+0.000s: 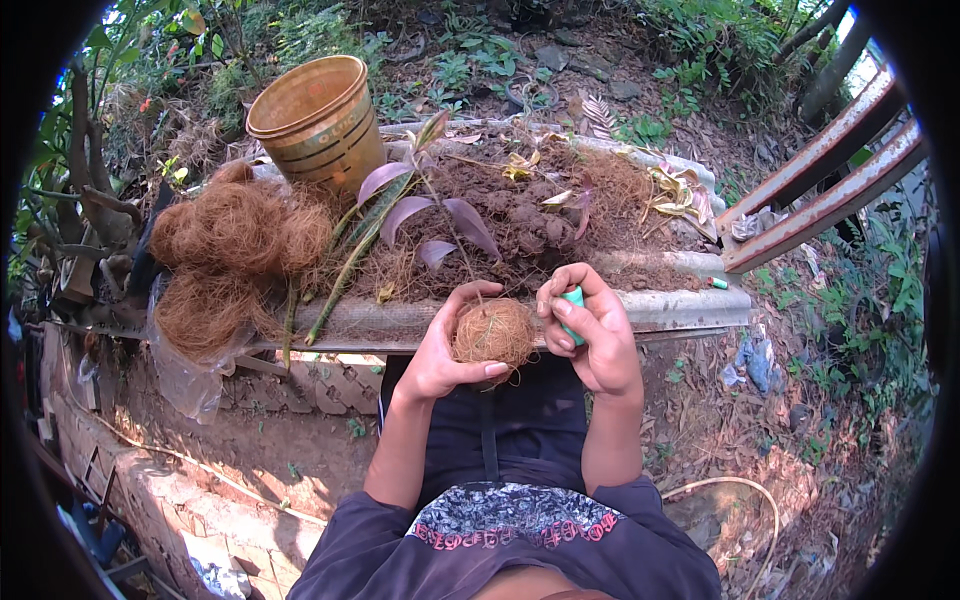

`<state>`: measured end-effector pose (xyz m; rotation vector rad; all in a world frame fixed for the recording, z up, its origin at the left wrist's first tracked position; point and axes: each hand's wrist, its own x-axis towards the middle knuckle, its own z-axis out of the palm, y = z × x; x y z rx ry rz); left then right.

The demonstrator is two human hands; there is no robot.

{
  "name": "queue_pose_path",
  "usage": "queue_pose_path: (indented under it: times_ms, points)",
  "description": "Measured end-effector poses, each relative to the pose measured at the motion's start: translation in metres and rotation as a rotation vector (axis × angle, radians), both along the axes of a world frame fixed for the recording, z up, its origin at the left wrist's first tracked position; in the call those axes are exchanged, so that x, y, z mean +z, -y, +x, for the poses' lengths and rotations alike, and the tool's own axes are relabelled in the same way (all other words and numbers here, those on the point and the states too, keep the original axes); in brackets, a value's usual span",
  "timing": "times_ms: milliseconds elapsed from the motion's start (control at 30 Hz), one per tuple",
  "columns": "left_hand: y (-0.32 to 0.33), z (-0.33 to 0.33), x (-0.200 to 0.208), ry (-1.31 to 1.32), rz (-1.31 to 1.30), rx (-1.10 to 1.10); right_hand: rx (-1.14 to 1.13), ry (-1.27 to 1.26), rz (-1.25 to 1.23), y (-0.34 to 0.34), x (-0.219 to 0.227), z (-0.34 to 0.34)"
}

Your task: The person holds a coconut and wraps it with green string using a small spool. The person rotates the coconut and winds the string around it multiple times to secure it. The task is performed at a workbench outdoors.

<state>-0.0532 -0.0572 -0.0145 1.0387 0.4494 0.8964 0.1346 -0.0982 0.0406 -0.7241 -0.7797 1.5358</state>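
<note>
In front of my body, my left hand (445, 355) is wrapped round a ball of brown coconut fibre (493, 335), its thumb across the near side. A stem with purple leaves (470, 225) rises from behind the top of the ball, over the soil. Just right of the ball, my right hand (597, 335) is closed round a small green thread spool (572, 312), pinched between thumb and fingers. Part of the spool is hidden by the fingers. Any thread running between spool and ball is too fine to make out.
A heap of dark soil (530, 215) lies on a corrugated sheet (690, 312). Loose coconut fibre (235, 230) is piled at the left, beside a yellowish bucket (320, 125). A small green object (718, 283) lies at the sheet's right end, near rusty metal bars (815, 195).
</note>
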Motion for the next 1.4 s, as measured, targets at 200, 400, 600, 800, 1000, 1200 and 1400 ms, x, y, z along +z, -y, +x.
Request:
queue_pose_path:
  times_ms: [200,400,600,800,1000,1200,1400]
  points:
    - [-0.001,0.016,0.003,-0.031,0.037,0.136,-0.046,0.228,0.007,0.027,0.001,-0.023]
    - [-0.001,0.030,-0.008,0.204,-0.047,0.165,-0.144,0.153,0.070,0.025,-0.012,-0.036]
    - [0.000,0.023,-0.008,0.210,-0.113,0.168,-0.155,0.261,0.096,0.023,-0.010,-0.031]
    - [-0.001,0.025,-0.005,0.112,-0.060,0.315,-0.033,0.321,0.032,0.031,-0.006,-0.035]
    - [0.002,0.023,0.002,0.403,-0.271,0.195,0.000,0.376,0.078,0.031,-0.014,-0.034]
    - [0.004,0.029,-0.001,0.246,-0.168,0.290,0.019,0.437,0.140,0.035,-0.013,-0.037]
    - [0.011,0.034,0.004,0.315,-0.245,0.328,0.060,0.479,0.053,0.032,-0.019,-0.043]
